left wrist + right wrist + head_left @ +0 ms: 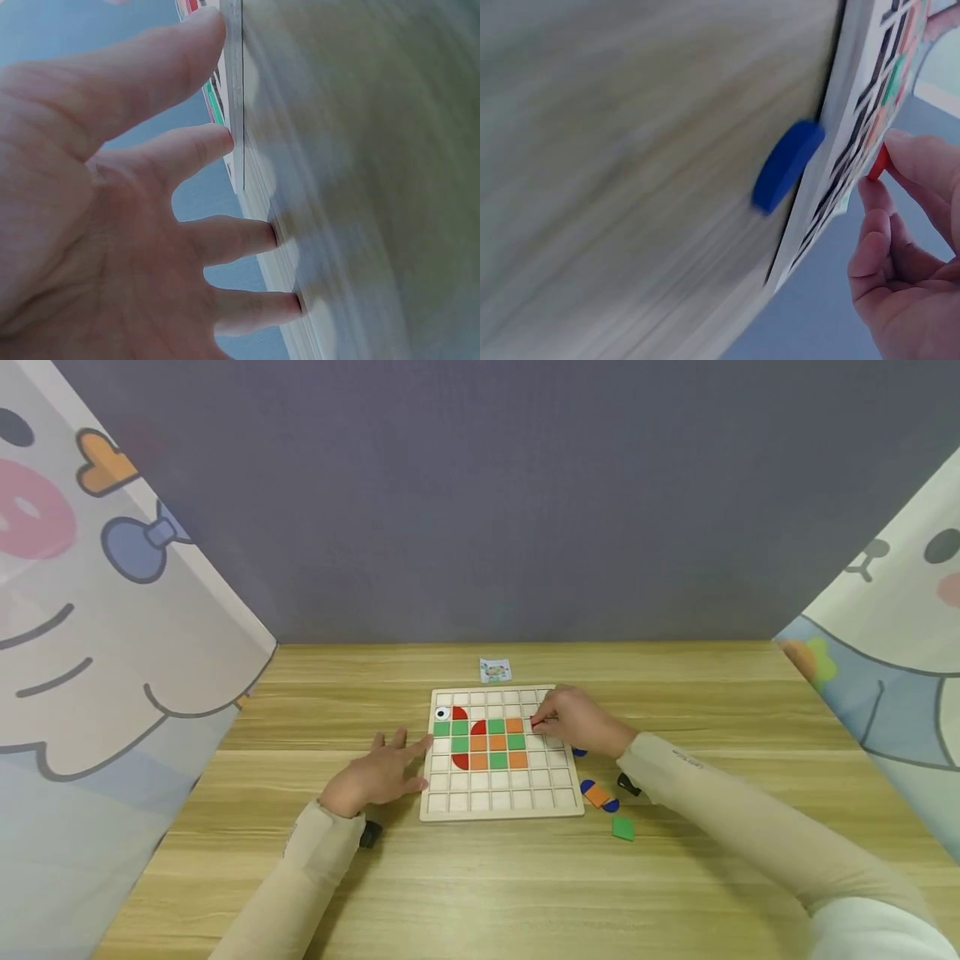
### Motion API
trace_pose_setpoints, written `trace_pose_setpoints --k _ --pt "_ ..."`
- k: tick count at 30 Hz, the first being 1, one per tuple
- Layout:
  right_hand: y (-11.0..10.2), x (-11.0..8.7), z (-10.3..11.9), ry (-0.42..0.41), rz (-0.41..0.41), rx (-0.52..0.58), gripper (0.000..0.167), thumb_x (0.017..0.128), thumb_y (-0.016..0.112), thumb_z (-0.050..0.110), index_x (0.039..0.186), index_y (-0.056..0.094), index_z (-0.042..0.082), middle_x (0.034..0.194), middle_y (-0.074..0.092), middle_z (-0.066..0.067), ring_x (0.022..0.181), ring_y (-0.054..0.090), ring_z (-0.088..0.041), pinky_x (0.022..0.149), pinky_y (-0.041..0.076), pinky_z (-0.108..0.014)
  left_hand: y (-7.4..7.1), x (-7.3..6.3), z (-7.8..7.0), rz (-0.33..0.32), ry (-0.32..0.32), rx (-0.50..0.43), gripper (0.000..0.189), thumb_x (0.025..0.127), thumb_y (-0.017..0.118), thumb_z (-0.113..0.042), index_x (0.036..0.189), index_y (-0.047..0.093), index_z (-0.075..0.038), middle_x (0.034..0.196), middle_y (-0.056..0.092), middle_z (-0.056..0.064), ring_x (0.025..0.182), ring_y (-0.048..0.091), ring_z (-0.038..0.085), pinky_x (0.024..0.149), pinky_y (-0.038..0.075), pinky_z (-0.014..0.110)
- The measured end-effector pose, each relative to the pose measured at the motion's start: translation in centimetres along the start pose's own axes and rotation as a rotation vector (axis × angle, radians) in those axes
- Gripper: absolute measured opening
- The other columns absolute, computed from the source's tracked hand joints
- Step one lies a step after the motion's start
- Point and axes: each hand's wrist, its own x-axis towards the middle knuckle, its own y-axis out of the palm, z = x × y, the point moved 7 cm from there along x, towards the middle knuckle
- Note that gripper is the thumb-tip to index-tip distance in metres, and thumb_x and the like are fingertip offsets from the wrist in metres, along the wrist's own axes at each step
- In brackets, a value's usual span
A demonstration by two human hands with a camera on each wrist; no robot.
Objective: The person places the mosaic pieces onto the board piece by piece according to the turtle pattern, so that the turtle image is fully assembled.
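Observation:
A pale wooden grid board (502, 802) lies on the table, with green, orange and red pieces and a round eye piece (442, 713) set in its squares. My right hand (576, 720) pinches a small red piece (880, 160) between thumb and finger at the board's right side. Its exact shape is mostly hidden by the fingers. At the board's left edge my left hand (381, 770) lies with fingers spread. In the left wrist view its thumb and index fingertip touch the board's edge, while other fingertips rest on the tabletop.
Right of the board lie blue rounded pieces (611, 806), an orange square (597, 795) and a green square (622, 828). Another blue piece (787, 166) sits against the board's right edge. A small picture card (495, 671) lies behind the board. A grey wall stands beyond.

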Motion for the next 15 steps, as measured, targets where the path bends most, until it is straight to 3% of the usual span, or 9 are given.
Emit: trace_pose_setpoints --k 9,13,15 --pt "1.29 1.04 -0.24 0.022 0.026 -0.018 0.004 0.082 0.075 0.011 0.085 0.077 0.012 0.079 0.062 0.006 0.074 0.053 -0.010 0.072 0.046 -0.032 -0.04 0.04 -0.16 0.005 -0.007 0.024 0.071 0.093 0.061 -0.035 0.152 0.024 -0.020 0.152 0.008 0.028 0.130 0.007 0.060 0.080 0.030 0.077" --pt "1.24 1.09 0.31 -0.053 0.022 -0.036 0.007 0.083 0.073 0.005 0.088 0.077 0.009 0.082 0.064 0.003 0.076 0.054 -0.012 0.080 0.046 -0.036 -0.06 0.05 -0.06 0.006 -0.011 0.028 0.071 0.093 0.061 -0.035 0.151 0.025 -0.020 0.152 0.008 0.027 0.130 0.007 0.060 0.080 0.030 0.077" --pt "1.23 0.96 0.53 -0.095 0.029 -0.042 0.015 0.084 0.068 -0.003 0.091 0.077 0.007 0.084 0.064 0.001 0.078 0.054 -0.014 0.089 0.043 -0.040 0.00 0.06 0.09 0.007 -0.015 0.029 0.071 0.093 0.061 -0.035 0.152 0.025 -0.020 0.152 0.008 0.027 0.130 0.007 0.060 0.079 0.030 0.077"
